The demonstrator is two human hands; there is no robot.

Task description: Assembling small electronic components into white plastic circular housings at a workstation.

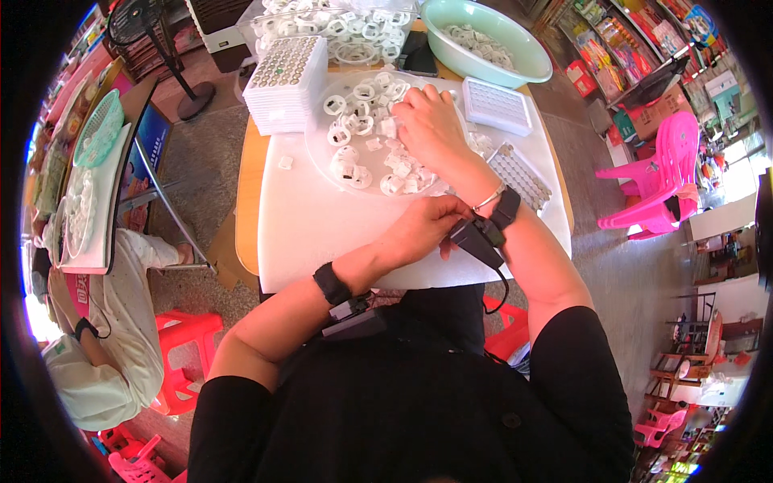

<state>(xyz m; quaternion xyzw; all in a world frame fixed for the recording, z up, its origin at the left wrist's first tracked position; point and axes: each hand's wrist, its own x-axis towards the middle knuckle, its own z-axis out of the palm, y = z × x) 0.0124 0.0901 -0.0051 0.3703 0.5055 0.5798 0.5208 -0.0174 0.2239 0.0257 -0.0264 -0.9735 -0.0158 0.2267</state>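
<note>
My right hand reaches over a heap of small white plastic ring-shaped parts on a round clear tray. Its fingers are bent and closed down among the parts; their tips are hidden. Close by my right wrist is my left hand, its fingers pinched together beside a black box-shaped device attached at that wrist. What the left fingers hold, if anything, cannot be made out. Small white square pieces lie below the right hand. A black strap and a bracelet circle the right wrist.
White trays of round metallic parts stand stacked at the back left. Further back are a bag of white parts and a pale green basin. Two trays lie right. A person sits left.
</note>
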